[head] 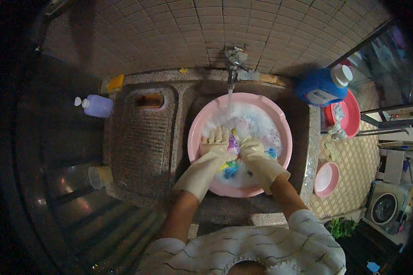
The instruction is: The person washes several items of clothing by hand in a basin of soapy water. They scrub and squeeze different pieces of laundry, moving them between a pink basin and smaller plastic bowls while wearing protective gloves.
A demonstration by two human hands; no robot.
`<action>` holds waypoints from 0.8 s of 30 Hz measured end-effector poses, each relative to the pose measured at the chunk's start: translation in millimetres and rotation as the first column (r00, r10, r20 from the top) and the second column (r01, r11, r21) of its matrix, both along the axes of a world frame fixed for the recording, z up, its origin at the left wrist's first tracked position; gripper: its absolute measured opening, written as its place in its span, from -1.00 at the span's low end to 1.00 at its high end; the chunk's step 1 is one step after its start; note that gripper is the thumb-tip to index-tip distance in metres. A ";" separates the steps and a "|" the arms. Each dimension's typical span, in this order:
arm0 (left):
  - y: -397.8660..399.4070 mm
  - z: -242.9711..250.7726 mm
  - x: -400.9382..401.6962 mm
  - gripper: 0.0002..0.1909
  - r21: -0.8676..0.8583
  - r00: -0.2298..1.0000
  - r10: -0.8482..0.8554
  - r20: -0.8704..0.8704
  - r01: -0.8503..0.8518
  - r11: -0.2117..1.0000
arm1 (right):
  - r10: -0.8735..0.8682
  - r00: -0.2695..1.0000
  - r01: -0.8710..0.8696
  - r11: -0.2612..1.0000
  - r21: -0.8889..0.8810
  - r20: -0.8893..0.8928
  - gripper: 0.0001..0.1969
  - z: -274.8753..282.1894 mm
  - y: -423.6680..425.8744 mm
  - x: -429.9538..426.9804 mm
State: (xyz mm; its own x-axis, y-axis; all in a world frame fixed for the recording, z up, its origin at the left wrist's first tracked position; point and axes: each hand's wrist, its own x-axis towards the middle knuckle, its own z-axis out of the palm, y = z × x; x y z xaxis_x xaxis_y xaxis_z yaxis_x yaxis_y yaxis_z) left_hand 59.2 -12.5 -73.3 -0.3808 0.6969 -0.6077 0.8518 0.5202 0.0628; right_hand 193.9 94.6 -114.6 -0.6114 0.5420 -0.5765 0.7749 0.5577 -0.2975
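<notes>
A pink plastic basin [286, 144] holds sudsy water and wet colourful cloth [231, 168] with yellow, green, blue and purple patches. Both my hands wear cream rubber gloves. My left hand [215, 141] lies in the basin's left half, fingers pointing towards the wall, beside the purple part of the cloth. On the other side of that purple part, my right hand [252, 146] is bent over, its fingertips hidden in foam and fabric; whether it grips the cloth cannot be told. Water runs into the basin from a metal tap [232, 74].
A stone washboard [144, 137] adjoins the sink on the left, with a purple pump bottle [98, 106] and a clear plastic cup [99, 177] beyond it. At right stand a blue detergent bottle [321, 87], a red basin [353, 113] and, lower, a small pink basin [327, 179].
</notes>
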 end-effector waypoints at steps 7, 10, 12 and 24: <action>36.9 17.3 -35.4 -0.49 0.424 0.940 -0.168 0.296 0.028 0.905 | -0.106 0.988 0.093 0.988 -0.121 -0.110 -0.66 20.0 27.7 26.1; 59.2 69.2 -52.1 -0.52 0.376 0.930 0.272 0.247 -0.351 0.858 | -0.162 0.949 0.113 0.976 -0.187 -0.269 -0.66 69.5 12.6 4.6; 126.2 133.4 -33.0 -0.61 0.733 0.969 0.203 0.138 -0.238 0.637 | -0.306 0.911 0.250 0.943 -0.219 -0.277 -0.66 86.4 26.7 23.0; 41.2 173.9 -58.5 -0.60 0.865 0.955 0.251 0.160 -0.259 0.430 | -0.703 0.498 0.496 0.712 -0.498 -0.508 -0.69 228.0 20.5 69.0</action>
State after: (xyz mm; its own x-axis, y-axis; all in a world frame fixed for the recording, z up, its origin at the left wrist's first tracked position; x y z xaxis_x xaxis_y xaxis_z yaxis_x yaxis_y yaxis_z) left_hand 0.7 28.7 100.6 -0.6338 0.7311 0.2527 0.6879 0.3832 0.6164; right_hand 263.0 115.0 113.4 -0.4456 0.8178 -0.3642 0.4510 -0.1463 -0.8804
